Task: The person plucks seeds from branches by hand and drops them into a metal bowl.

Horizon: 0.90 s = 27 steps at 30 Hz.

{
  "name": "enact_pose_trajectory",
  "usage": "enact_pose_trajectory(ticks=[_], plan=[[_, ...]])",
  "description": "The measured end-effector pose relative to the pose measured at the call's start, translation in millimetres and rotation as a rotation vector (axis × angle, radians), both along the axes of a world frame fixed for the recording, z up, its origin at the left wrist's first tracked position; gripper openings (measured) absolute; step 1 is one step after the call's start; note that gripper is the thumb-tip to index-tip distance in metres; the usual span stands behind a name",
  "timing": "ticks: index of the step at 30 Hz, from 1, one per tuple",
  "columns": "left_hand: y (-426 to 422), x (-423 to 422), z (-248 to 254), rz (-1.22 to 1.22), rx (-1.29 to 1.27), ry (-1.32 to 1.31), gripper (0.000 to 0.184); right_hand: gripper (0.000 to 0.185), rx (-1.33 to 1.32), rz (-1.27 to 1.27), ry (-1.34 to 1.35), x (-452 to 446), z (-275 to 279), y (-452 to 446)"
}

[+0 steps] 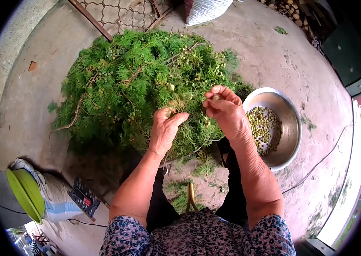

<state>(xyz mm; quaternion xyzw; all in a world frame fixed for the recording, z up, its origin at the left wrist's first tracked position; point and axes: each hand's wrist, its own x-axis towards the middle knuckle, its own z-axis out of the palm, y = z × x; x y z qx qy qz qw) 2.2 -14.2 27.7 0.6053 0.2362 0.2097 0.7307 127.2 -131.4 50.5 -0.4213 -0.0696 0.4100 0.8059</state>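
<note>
Branches [116,81]: on floor [266,59], beside basin's [291,132] left rim | your left hand [165,128]: fingers curled nearly closed, hold unclear | your right hand [227,109]: fingertips closed around small pod [217,97] | best practice: brace left, pinch lightly right

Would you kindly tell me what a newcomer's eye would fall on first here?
Most likely the big heap of green branches on the floor, with the left hand and right hand over its near side. Next, probably the metal basin to its right, holding many small round green pieces. The lime-green tub at the lower left would likely catch the eye too.
</note>
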Motion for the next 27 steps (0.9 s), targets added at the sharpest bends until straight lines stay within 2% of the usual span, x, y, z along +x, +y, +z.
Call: enact_pose_trajectory(ticks=[2,3,4,5,7,11,15,19,21,22,23,27], plan=[[1,-2,0,-0.008,0.074,0.068,0.011,0.006,-0.021,-0.007,-0.062,3,-4,1],[1,-2,0,-0.012,0.111,0.102,0.011,0.007,-0.050,-0.002,-0.114,3,-6,1],[3,0,-12,0.040,0.281,0.123,0.011,0.007,-0.050,-0.003,-0.114,4,-6,1],[4,-2,-16,0.039,0.282,0.123,0.011,0.010,-0.112,0.083,-0.173,3,-4,1],[2,-2,-2,-0.107,0.218,0.116,0.014,0.019,-0.233,0.157,-0.269,-5,-4,4],[-1,1,0,-0.074,0.214,0.016,0.017,0.021,-0.285,0.210,-0.329,-8,-2,5],[2,1,-4,-0.111,0.063,0.040,0.018,0.020,-0.279,0.233,-0.495,-8,-5,6],[3,2,-10,-0.080,0.062,0.042,0.021,0.017,-0.253,0.282,-0.496,-9,-3,5],[3,2,-8,-0.067,-0.057,-0.060,0.022,0.016,-0.270,0.268,-0.495,-11,0,6],[5,0,-17,-0.032,-0.091,0.014,0.012,0.016,-0.286,0.254,-0.493,-12,1,6],[6,-1,-19,-0.032,-0.091,0.015,0.012,0.016,-0.286,0.254,-0.493,-12,0,6],[3,-1,-1,-0.084,-0.170,-0.032,0.015,0.012,-0.222,0.296,-0.402,-11,-6,6]])
